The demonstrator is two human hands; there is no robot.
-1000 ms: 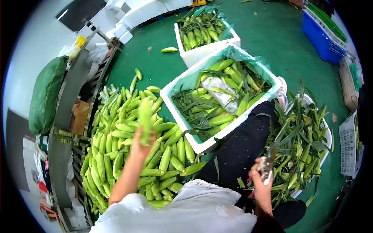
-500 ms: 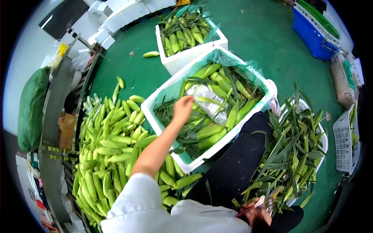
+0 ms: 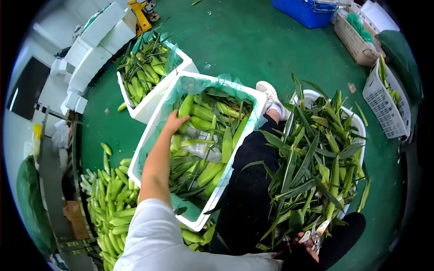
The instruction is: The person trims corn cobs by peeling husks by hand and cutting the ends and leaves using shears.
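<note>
L hand [image 3: 174,123] is in the upper-left part of the nearer foam box [image 3: 143,156], thumb and fingers closed around the lower end of a green corn ear [image 3: 186,106], i.e. in a narrow hold; the ear lies tilted, tip end up, w/ other husked ears next to it. Box is white, lined w/ thin green plastic [image 3: 185,205], and holds more ears, long leaves and a clear/silvery bag [image 3: 197,145] near the middle, partly covered. R hand [image 3: 309,249] is low in view by the person's dark trouser leg [image 3: 248,180], holding metal shears [image 3: 316,235], blades pointing up and to the R, close to the leaves; fingers partly in shadow, so can't tell how far the handles are squeezed. White tub [image 3: 358,131], R of the leg, is heaped w/ leafy corn stalks & husks [image 3: 312,158], some hanging over the rim. Beyond the nearer box, just beside it, is a 2nd foam box [image 3: 156,101], also w/ ears and leaves. Loose corn pile [image 3: 115,217] lies on the green floor [image 3: 226,40], L of the nearer box. Upper R: blue crate [image 3: 304,12], beige crate [image 3: 355,40] & white basket [image 3: 384,101], the last w/ some corn inside.
</note>
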